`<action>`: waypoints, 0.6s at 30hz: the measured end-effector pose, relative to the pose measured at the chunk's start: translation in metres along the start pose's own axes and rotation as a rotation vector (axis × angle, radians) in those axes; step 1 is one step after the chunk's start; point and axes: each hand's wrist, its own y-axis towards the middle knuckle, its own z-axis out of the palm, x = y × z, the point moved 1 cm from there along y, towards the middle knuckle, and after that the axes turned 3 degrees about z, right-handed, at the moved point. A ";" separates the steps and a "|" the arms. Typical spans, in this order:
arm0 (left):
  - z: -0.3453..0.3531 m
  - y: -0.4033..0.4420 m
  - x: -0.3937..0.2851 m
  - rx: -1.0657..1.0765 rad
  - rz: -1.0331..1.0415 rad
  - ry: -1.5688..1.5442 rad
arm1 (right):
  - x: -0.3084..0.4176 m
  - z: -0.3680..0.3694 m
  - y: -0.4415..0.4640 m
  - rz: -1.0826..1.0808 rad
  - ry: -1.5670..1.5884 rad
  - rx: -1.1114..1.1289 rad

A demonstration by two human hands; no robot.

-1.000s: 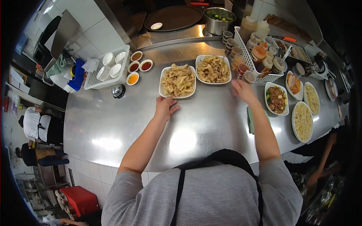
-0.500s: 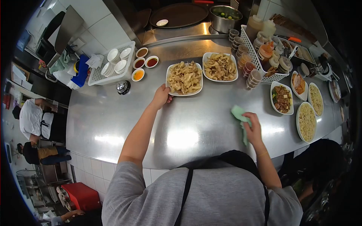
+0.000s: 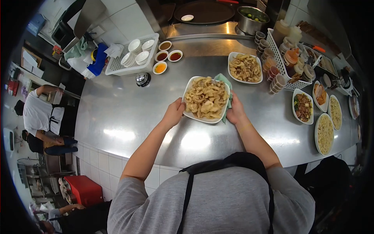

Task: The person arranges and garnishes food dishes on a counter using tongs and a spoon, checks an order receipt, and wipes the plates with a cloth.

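Note:
A white square dish [image 3: 210, 120] heaped with battered fried pieces [image 3: 206, 98] is between my two hands, over the steel counter's middle. My left hand [image 3: 174, 113] grips its left rim, thumb near the top edge. On the opposite side my right hand [image 3: 236, 110] presses a pale green cloth [image 3: 224, 80] against the rim. Part of the cloth sticks up behind the dish's far right corner, and part hangs below my fingers. Whether the dish touches the counter I cannot tell. A second dish of similar fried food [image 3: 245, 68] sits farther back to the right.
Small sauce dishes [image 3: 160, 68] and a call bell [image 3: 143, 79] stand back left, beside a white basket [image 3: 113, 70] of small dishes. Right are stacked sauce cups [image 3: 277, 84], a basket of bottles [image 3: 290, 85], a meat dish [image 3: 302, 106] and rice plates [image 3: 324, 134]. Other people [image 3: 43, 109] are at left.
The left dish of fried food has come nearer to me and right. My right hand, with the cloth, has left the counter surface and moved to the dish's right side. The view has shifted.

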 end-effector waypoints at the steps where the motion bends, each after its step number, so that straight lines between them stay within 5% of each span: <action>1: -0.001 -0.002 -0.003 0.020 0.012 0.017 | -0.006 -0.005 0.013 0.129 0.110 0.100; 4: 0.004 -0.003 -0.013 0.004 0.054 0.036 | -0.031 -0.008 0.028 0.279 0.202 0.211; 6: 0.006 0.000 -0.015 -0.032 0.083 0.041 | -0.051 -0.009 0.021 0.346 0.449 0.533; 8: 0.006 0.005 -0.017 -0.103 0.116 0.174 | -0.052 0.014 -0.008 0.398 0.540 0.508; 10: 0.007 0.009 -0.014 -0.116 0.106 0.175 | -0.056 0.012 -0.027 0.379 0.195 0.104; 18: 0.040 0.014 0.033 -0.224 0.041 0.073 | -0.019 -0.010 -0.070 0.276 0.060 -0.016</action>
